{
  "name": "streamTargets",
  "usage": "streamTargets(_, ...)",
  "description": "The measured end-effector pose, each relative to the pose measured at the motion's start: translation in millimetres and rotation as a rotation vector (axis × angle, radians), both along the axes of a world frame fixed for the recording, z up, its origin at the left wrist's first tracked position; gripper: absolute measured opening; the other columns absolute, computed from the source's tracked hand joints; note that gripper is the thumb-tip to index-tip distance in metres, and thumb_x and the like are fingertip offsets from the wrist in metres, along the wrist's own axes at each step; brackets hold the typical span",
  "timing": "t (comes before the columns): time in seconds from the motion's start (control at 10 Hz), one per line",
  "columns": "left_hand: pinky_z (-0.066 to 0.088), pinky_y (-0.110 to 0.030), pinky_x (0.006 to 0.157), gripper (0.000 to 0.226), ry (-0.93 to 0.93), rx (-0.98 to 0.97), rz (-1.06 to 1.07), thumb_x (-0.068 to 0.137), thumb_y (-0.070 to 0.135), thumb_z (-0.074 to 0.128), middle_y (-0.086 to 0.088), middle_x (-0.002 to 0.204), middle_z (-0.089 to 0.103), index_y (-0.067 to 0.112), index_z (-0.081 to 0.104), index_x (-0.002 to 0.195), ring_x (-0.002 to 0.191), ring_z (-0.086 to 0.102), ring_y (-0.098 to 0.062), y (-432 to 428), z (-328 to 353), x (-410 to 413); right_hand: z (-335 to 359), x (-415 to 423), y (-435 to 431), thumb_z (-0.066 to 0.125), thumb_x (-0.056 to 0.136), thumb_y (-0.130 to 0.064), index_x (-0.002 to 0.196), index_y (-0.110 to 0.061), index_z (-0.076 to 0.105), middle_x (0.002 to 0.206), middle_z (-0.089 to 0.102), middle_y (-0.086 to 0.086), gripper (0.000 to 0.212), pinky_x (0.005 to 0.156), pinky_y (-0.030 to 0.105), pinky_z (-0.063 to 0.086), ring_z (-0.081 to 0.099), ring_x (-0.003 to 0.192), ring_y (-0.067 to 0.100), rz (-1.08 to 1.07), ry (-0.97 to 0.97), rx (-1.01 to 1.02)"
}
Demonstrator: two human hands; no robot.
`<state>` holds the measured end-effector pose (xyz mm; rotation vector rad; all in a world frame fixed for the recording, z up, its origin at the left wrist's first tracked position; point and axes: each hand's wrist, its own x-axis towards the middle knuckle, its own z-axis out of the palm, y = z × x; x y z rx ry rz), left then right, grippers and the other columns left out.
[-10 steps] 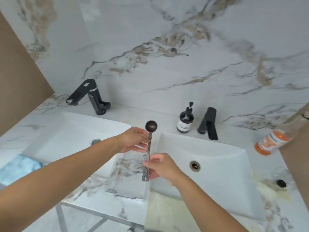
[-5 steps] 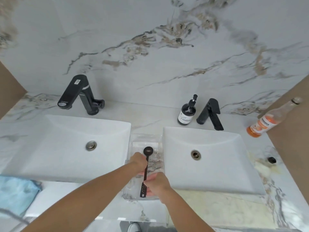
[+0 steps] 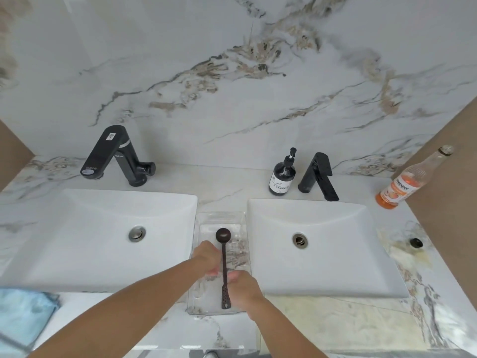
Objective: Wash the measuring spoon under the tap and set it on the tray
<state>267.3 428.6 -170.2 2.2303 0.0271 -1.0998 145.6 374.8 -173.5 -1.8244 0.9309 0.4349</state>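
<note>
A dark long-handled measuring spoon [image 3: 223,257] lies lengthwise over the clear plastic tray [image 3: 219,218] that sits on the counter between two white sinks, its round bowl pointing away from me. My left hand [image 3: 207,257] holds the handle's middle from the left. My right hand [image 3: 244,286] grips the handle lower down from the right. Whether the spoon rests on the tray floor or hovers just above it I cannot tell. A black tap [image 3: 114,156] stands behind the left sink and another black tap [image 3: 318,177] behind the right sink.
Left sink [image 3: 77,228] and right sink [image 3: 335,228] flank the tray. A dark soap pump bottle [image 3: 281,177] stands by the right tap. An orange drink bottle [image 3: 402,184] leans at the far right, with a small black cap [image 3: 416,242] nearer. A blue cloth [image 3: 23,316] lies at the lower left.
Both hands have brought the spoon down from in front of the sinks to the tray and lowered it a little further; my view has tilted so both sinks show.
</note>
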Motion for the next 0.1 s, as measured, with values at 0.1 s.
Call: streamTargets(0.1, 0.063, -0.04, 0.076, 0.032, 0.086, 0.074, -0.048, 0.095, 0.023, 0.055, -0.02, 0.1, 0.072, -0.004, 0.065, 0.109, 0.077, 0.07, -0.029, 0.7, 10.9, -0.3, 9.1, -1.9, -11.7, 0.036, 0.087, -0.008, 0.113, -0.011, 0.064, 0.117, 0.062, 0.009, 0.038, 0.085, 0.022, 0.043, 0.058, 0.107, 0.025, 0.024, 0.019, -0.02)
